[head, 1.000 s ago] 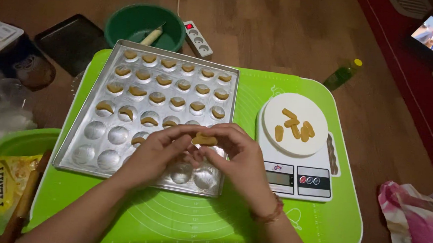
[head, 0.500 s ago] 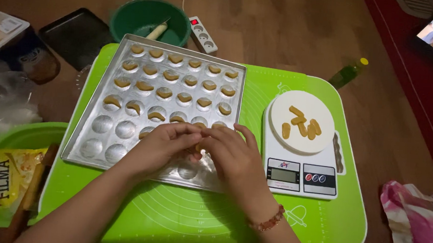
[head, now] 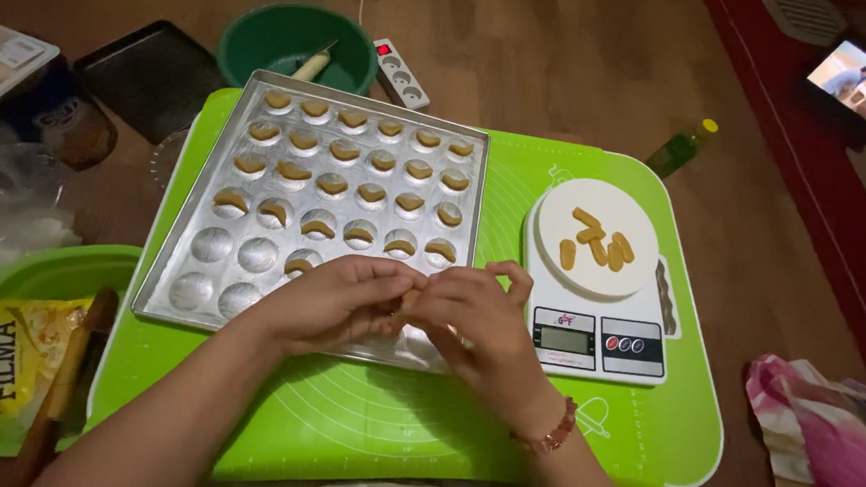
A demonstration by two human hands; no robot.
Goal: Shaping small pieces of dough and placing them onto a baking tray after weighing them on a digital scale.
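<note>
Piece of dough (head: 412,298) pinched between both hands over the near edge of the metal tray (head: 250,292), left hand (head: 334,303) and right hand (head: 473,321) each in a narrow fingertip grip on it, green mat (head: 362,420) beneath, kitchen scale (head: 598,329) just right holding dough sticks (head: 596,245).

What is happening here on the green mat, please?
A person's left hand and right hand meet over the near edge of a square metal tray with round hollows, pinching a small piece of tan dough between the fingertips. Most hollows hold crescent-shaped dough pieces; the nearest rows are largely unfilled. The tray lies on a bright green silicone mat. Beside it, a white kitchen scale carries a few more dough pieces.
</note>
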